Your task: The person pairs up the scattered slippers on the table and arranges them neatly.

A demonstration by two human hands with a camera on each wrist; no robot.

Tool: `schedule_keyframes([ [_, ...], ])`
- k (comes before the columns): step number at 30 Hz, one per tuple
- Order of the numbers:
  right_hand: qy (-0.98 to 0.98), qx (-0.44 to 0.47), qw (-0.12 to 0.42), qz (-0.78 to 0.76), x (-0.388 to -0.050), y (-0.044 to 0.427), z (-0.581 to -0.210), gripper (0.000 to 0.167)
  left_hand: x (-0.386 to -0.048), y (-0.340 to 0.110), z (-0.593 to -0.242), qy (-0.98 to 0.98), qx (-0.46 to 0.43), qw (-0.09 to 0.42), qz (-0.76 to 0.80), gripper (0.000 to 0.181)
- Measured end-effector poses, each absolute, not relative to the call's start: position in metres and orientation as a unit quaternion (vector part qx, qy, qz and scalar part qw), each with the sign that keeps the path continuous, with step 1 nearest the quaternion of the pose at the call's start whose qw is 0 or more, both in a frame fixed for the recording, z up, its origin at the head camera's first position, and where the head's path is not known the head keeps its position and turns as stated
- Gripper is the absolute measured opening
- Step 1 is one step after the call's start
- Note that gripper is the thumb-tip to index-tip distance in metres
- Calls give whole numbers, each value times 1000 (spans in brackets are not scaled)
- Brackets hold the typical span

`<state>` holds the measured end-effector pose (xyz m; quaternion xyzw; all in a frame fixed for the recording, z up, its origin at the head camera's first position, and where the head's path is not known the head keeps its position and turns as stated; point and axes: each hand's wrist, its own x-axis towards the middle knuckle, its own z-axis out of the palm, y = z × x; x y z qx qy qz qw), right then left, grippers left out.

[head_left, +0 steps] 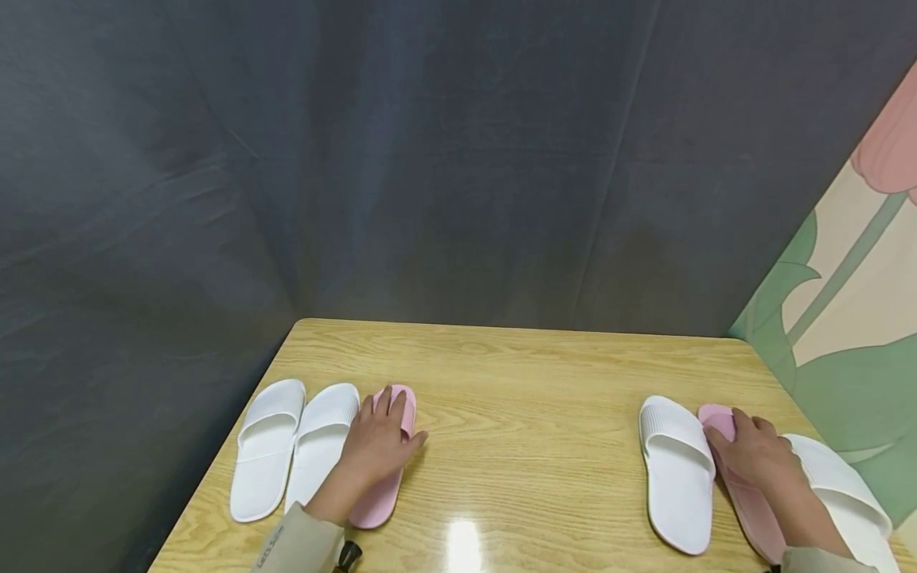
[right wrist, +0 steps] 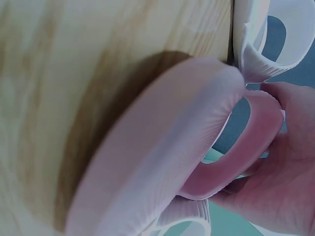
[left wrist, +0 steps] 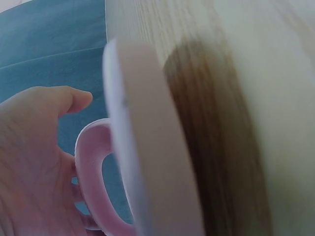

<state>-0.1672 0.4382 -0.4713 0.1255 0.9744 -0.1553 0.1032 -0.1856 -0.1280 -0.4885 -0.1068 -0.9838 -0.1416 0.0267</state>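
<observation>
My left hand lies over the front of a pink slipper, fingers extended and thumb spread away. In the left wrist view, the fingers of this hand are partly hidden behind the pink strap. At the right, my right hand grips another pink slipper by its strapped front, thumb on the left side and fingers over the other. The right wrist view shows the hand around the strap, with some fingertips hidden. Both pink slippers rest on the wooden table.
Two white slippers lie left of the left pink one. Another white slipper is left of the right pink one, and one more lies right of it. Dark cloth hangs behind the table.
</observation>
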Motion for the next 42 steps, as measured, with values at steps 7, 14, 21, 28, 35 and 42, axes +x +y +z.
schedule_keyframes([
  [7, 971, 133, 117, -159, -169, 440, -470, 95, -186, -126, -491, -986, -93, 26, -138, 83],
  [14, 974, 121, 100, -161, -168, 445, -470, 94, -187, -124, -489, -985, -95, 32, -140, 75],
  [21, 974, 123, 86, -167, -168, 445, -474, 92, -189, -121, -491, -985, -91, 16, -145, 77],
  [28, 976, 123, 96, -153, -169, 442, -472, 91, -190, -118, -489, -985, -85, 3, -151, 78],
  [35, 970, 132, 104, -173, -170, 443, -471, 89, -189, -117, -487, -985, -85, 5, -147, 74],
  [42, 979, 100, 67, -166, -172, 444, -472, 85, -189, -117, -485, -985, -83, 15, -150, 74],
])
